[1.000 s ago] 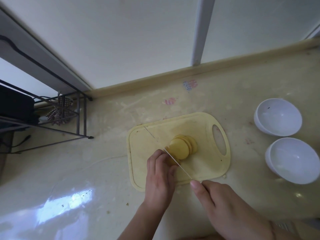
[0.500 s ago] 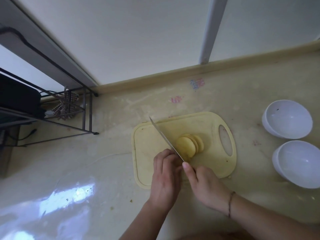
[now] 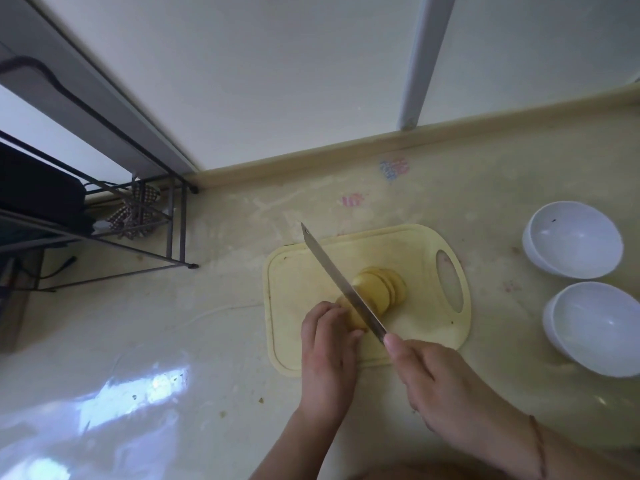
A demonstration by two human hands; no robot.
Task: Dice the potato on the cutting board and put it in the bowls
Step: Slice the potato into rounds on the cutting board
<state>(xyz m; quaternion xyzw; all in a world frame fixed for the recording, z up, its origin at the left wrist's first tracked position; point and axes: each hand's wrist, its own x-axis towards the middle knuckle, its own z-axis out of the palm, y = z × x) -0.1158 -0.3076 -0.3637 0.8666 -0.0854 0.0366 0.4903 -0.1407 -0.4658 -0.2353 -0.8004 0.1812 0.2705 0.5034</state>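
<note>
The knife sits across the potato in the middle of the cutting board, blade running from far-left to near-right. The right hand is wrapped round the handle, forefinger stretched along the spine. The left hand pins the uncut near end, fingers curled over it and very close to the blade. That's the danger: if the potato rolls or the edge skids on the wet cut face, the blade goes into those fingertips. The finished slices lean together on the right side of the potato and could topple or slide as the next cut lands. It's slices only so far, no dice, so I judge plenty of cutting remains.

Both white bowls, the far bowl and the near bowl, wait on the bench to the right, well apart from the board, nothing between. A wire rack stands far left, out of the way. Small scraps dot the bench near the left wrist.
</note>
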